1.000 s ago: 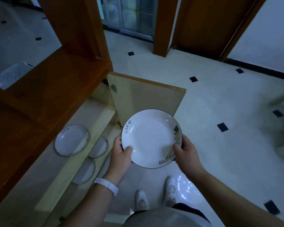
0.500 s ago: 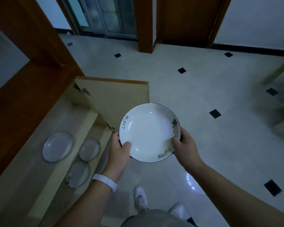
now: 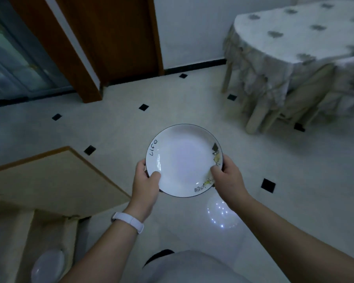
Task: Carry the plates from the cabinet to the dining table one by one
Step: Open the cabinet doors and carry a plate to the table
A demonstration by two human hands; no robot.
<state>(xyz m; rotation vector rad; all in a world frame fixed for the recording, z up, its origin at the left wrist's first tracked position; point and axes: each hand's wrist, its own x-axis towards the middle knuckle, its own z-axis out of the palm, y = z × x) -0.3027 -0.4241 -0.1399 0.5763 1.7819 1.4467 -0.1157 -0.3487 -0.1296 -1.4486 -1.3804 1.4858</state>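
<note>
1. A person stood on a pale tiled floor dotted with small black diamonds, holding a white plate level in front of the body, in the air above the tiles.
2. The plate had a thin dark rim, the word "Life" on its left side and a small drawing on its right side.
3. The left hand gripped the plate's near left edge, thumb on top of the rim and fingers curled beneath. A white wristband circled that wrist.
4. The right hand gripped the near right edge in the same way, its thumb lying over the drawing.
5. An open cabinet door stood to the person's left. A second plate lay inside the cabinet, low at the left.
6. The dining table, draped in a patterned cloth, stood ahead to the right, well apart from the held plate, with pale chair legs under it.
7. A brown wooden door and a glass door lined the far wall.
</note>
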